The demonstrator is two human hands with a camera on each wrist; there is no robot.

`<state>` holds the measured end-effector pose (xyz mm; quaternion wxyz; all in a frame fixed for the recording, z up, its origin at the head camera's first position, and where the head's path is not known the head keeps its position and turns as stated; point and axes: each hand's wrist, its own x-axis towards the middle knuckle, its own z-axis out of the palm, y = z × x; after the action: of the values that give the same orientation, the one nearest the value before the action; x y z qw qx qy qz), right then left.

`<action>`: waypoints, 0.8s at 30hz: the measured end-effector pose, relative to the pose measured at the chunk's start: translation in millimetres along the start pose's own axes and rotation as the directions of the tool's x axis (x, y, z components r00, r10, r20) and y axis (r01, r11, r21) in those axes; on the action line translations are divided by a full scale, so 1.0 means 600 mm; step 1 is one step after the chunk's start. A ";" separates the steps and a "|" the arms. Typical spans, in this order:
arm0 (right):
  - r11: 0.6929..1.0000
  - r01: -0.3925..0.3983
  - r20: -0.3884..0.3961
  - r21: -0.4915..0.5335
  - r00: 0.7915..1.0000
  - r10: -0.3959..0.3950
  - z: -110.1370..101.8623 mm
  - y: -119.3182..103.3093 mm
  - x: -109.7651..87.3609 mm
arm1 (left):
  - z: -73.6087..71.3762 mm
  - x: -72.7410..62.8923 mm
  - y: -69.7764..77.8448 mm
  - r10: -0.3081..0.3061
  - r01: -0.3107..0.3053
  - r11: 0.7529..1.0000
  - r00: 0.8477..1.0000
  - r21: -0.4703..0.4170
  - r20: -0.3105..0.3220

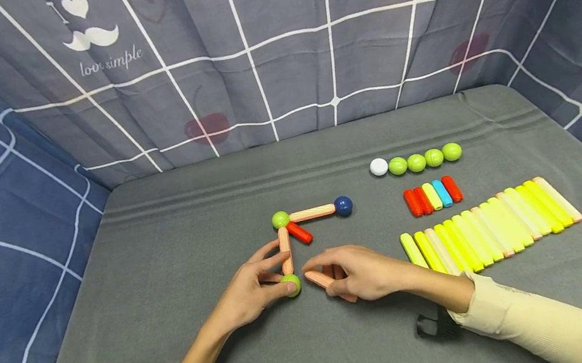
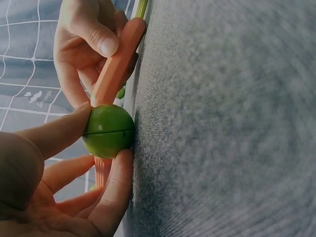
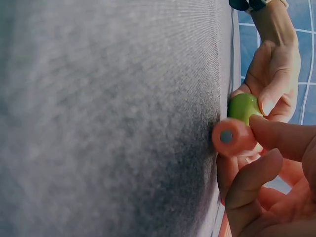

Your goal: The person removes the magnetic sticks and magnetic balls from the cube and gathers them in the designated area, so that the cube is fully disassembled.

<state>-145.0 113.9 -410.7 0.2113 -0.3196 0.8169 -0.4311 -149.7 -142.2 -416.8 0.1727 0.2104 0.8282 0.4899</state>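
Note:
My left hand [image 1: 249, 293] pinches a green ball [image 1: 291, 285] between thumb and fingers on the table. From that ball a pale orange stick [image 1: 285, 246] runs to a second green ball [image 1: 281, 220], where a red stick [image 1: 300, 232] and another pale orange stick [image 1: 312, 212] also meet. A dark blue ball [image 1: 344, 205] sits at the far end of the latter. Just to the right, my right hand [image 1: 362, 271] pinches a loose orange stick [image 1: 319, 279], pointing toward the held ball. A small grey disc shows in this stick's end [image 3: 226, 136] in the right wrist view.
At the back right, a white ball [image 1: 378, 167] lines up with several green balls [image 1: 416, 162]. Short red, yellow and blue sticks [image 1: 432, 196] lie in front of them. A long row of yellow and pale sticks [image 1: 492, 226] is near my right forearm. Checked cloth [image 1: 296, 71] hangs behind the table.

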 end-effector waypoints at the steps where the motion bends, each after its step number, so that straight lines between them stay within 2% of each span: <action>1: 1.000 -0.007 -0.003 0.013 1.000 0.007 -0.001 0.000 -0.001 | 0.000 0.000 0.001 -0.005 0.005 1.000 1.000 -0.002 0.000; 10: 0.999 -0.043 -0.097 0.022 0.994 0.045 -0.011 -0.001 -0.018 | 0.001 0.001 0.002 -0.017 0.017 1.000 1.000 0.014 -0.010; 16: 0.998 -0.064 -0.177 0.001 0.982 0.063 -0.027 0.009 -0.047 | 0.002 0.002 0.001 -0.010 0.010 1.000 1.000 0.000 -0.013; 24: 0.987 -0.137 -0.310 -0.083 0.945 0.105 -0.065 0.028 -0.102 | 0.000 0.001 0.002 -0.024 0.025 1.000 1.000 0.011 -0.018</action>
<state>-131.7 186.1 -399.8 0.0918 -0.2092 0.8790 -0.4186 -150.1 -141.3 -416.0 0.1701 0.1969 0.8350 0.4848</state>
